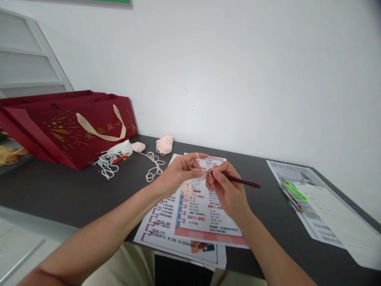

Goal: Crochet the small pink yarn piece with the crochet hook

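One crochet hook (241, 182), dark red shaft. My right hand (229, 192) has thumb and forefinger closed on it near the tip end, and the handle pokes out to the right, roughly level. The tip meets one pink yarn strand (199, 169), pulled taut. My left hand (178, 171) has thumb and forefinger pinched shut on that strand. One small pink crochet piece (188, 190) hangs just below the left fingers. All of it is held in the air, centre of view, above the paperwork.

Under the hands are two pattern sheets (208, 216), overlapped, the top one pink-bordered. The lower one overhangs the near edge of the dark table (65, 190).

Behind:
- Two pink yarn balls (164, 144), the bigger one near the wall and the smaller one to its left.
- One loose yarn loop trail (153, 169) between them and the sheets.
- One white yarn tangle (111, 161) with something orange-red in it; I can't tell what.
- Two red gift bags (74, 131) lying back-left with gold print; one beige handle shows.

On the right is a paper stack (324, 206) of at least two sheets; I can't get an exact count. It runs close to the right table edge. One green tool (295, 191) lies on it, with a thinner stick just beside.

For open room, there is bare tabletop left of the sheets, in front of the bags. A narrower bare strip runs between the pattern sheets and the right-hand stack.
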{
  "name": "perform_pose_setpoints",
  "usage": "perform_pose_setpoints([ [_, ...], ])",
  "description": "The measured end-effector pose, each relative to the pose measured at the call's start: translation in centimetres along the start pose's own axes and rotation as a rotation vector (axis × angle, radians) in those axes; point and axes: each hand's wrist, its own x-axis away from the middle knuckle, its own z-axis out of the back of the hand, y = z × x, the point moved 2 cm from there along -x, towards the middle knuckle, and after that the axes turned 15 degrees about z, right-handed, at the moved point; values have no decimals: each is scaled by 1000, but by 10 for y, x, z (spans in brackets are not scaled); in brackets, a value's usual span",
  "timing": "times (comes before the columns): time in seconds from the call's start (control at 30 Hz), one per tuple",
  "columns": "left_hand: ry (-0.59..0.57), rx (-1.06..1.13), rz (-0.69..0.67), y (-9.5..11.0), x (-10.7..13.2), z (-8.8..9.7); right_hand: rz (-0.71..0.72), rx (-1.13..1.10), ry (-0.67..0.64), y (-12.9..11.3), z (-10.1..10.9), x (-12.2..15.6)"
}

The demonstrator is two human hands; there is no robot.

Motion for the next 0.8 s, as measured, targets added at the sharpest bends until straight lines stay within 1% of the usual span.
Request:
perform_pose_setpoints([
  [0.03,11,21,4,-2,0,-1,92,154,-1,1,-1,4],
  [0.07,24,44,13,-3,-1,-2,200,338,-30,2,-1,8],
  [0.13,33,107,49,-6,-1,-4,448,672,-155,2,-2,16],
  [0.17,19,150,83,-6,-2,-4,552,793,-221,3,-3,19],
  [0.2,-8,196,128,-7,-2,-5,636,865,-280,2,-2,20],
  [0.23,-41,241,182,-7,-2,-4,690,884,-327,2,-2,21],
  [0.27,-69,278,235,-6,-2,-3,708,862,-345,0,-1,20],
  [0.3,-93,303,285,-5,-2,-2,687,804,-336,-1,0,18],
  [0.33,-101,317,318,-3,-3,0,629,720,-307,-3,2,15],
  [0.43,-116,316,340,1,-4,9,331,401,-164,-4,9,4],
  [0.5,-149,301,339,4,-4,15,192,205,-115,-5,12,-2],
  [0.6,-209,274,353,5,-4,21,107,65,-113,-7,16,-7],
  [0.7,-282,270,379,5,-4,23,51,12,-125,-9,19,-9],
  [0.8,-311,266,408,4,-4,25,1,-31,-133,-10,23,-10],
])
